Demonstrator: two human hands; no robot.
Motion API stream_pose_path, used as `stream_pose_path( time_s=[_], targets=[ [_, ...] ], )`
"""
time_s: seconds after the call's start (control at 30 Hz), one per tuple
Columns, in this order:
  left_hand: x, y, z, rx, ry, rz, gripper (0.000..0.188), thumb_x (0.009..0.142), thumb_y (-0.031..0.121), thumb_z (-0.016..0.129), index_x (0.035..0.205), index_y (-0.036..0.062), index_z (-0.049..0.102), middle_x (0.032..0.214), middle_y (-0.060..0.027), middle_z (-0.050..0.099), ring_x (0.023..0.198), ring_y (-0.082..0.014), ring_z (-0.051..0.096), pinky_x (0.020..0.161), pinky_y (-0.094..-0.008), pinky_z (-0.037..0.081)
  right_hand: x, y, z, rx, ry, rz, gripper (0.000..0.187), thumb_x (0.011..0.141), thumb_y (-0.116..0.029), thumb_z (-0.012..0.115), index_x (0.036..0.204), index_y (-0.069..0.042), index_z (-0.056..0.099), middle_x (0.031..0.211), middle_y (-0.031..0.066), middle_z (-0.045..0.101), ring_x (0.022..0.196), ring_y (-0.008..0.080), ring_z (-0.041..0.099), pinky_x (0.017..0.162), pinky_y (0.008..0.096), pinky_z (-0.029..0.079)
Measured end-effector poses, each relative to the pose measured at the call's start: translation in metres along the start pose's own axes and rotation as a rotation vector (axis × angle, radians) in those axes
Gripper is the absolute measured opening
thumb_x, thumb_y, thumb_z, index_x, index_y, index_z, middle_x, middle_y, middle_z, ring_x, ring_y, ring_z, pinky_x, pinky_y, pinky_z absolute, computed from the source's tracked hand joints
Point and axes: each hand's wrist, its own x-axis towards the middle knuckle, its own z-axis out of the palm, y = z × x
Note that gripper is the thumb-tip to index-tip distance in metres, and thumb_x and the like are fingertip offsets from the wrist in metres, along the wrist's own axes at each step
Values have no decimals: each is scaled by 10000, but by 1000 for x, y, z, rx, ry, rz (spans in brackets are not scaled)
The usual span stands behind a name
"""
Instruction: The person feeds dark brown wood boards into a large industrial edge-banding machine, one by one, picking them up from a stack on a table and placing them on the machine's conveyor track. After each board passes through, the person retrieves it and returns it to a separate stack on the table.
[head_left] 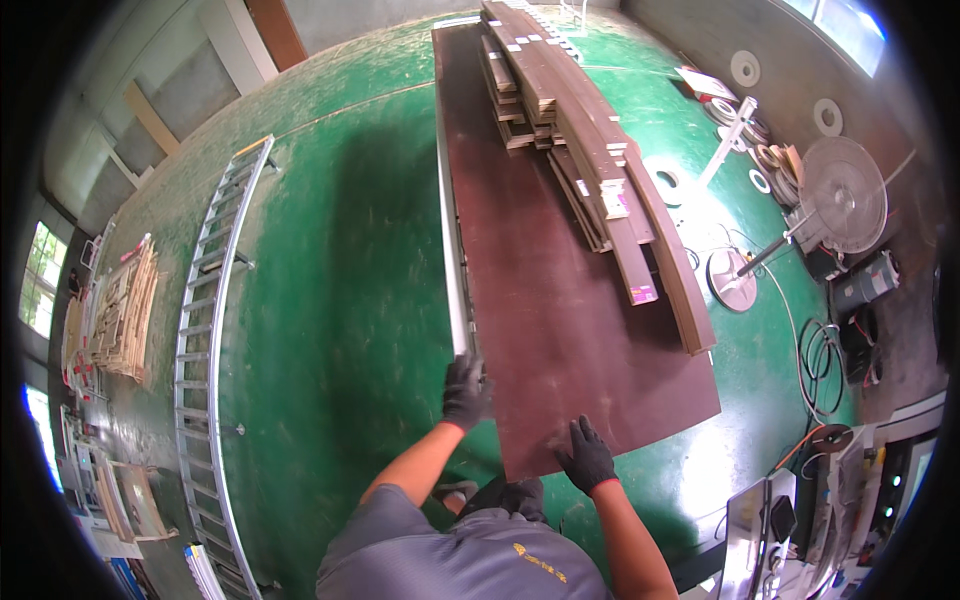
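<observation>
Floor: green, scuffed, spreading under and around everything here.
Big panel: dark brown, flat, raised above the floor in the middle of the view; its near end lies right in front of the person, its far end well away.
Ladder-shaped frame: silver metal with many rungs, on the floor to the left, well apart from the panel.
Narrow boards: brown, long, stacked in uneven layers on the panel, toward its far end and right side; some bear pale labels.
Wood pile: light-coloured pieces at the far left.
Fan: round cage on a stand, to the right of the panel.
Left hand: dark glove, at the panel's left edge close to the near end; blurred, so I cannot tell whether it grips.
Right hand: dark glove, laid palm down on the panel's near end, fingers spread, clasping nothing.
</observation>
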Motion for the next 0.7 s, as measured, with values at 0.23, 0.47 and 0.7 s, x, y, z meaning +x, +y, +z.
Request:
stream_pose_path(
  time_s=[0.23, 0.47, 0.7],
  targets=[
    [-93, -198, -111, 50, -502, -651, 678, 916, 450, 549, 1460, 68, 416, 1542, -232, 316, 1415, -400, 332, 1156, -464, 315, 34, -37, 69, -94, 114, 211, 791, 858, -406, 627, 1463, 29, 364, 1573, 268, 268, 1464, 408, 257, 1194, 490, 235],
    [-25, -351, -200, 401, -986, -538, 784, 882, 570, 462, 1471, 56, 413, 1483, -266, 411, 1360, -420, 426, 1113, -477, 378, 15, -82, 112, 102, 290, 568, 785, 858, -423, 633, 1453, 36, 403, 1581, 263, 262, 1485, 386, 220, 1220, 471, 171],
    [276, -275, -126, -180, -354, -155, 702, 920, 425, 611, 1453, 11, 417, 1457, -255, 450, 1371, -378, 414, 1144, -434, 330, 75, -117, 101, 268, 455, 639, 690, 866, -351, 644, 1429, 1, 455, 1542, 219, 367, 1451, 366, 315, 1188, 432, 276]
  ],
)
